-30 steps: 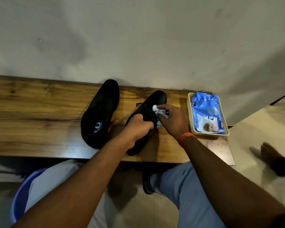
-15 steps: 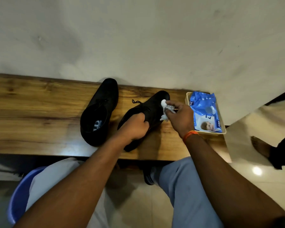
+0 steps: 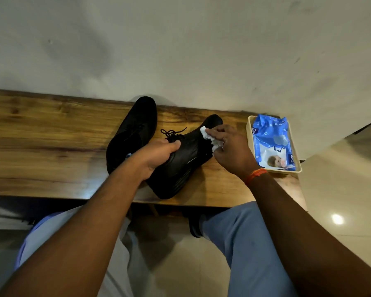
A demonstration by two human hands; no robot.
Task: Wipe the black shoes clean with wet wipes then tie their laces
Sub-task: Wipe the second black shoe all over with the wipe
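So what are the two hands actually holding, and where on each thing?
The left hand grips the tilted black shoe around its opening, beside the laces. The right hand pinches a crumpled white wet wipe against the shoe's toe end.

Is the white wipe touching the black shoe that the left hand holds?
Touching. The head view shows the right hand pressing the white wipe against the tilted shoe, near its toe.

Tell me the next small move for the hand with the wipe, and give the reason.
Probably draw the wet wipe back along the side of the tilted shoe toward the heel. The right hand pinches it near the toe, the left hand steadies the shoe by its opening, and the laces lie untied.
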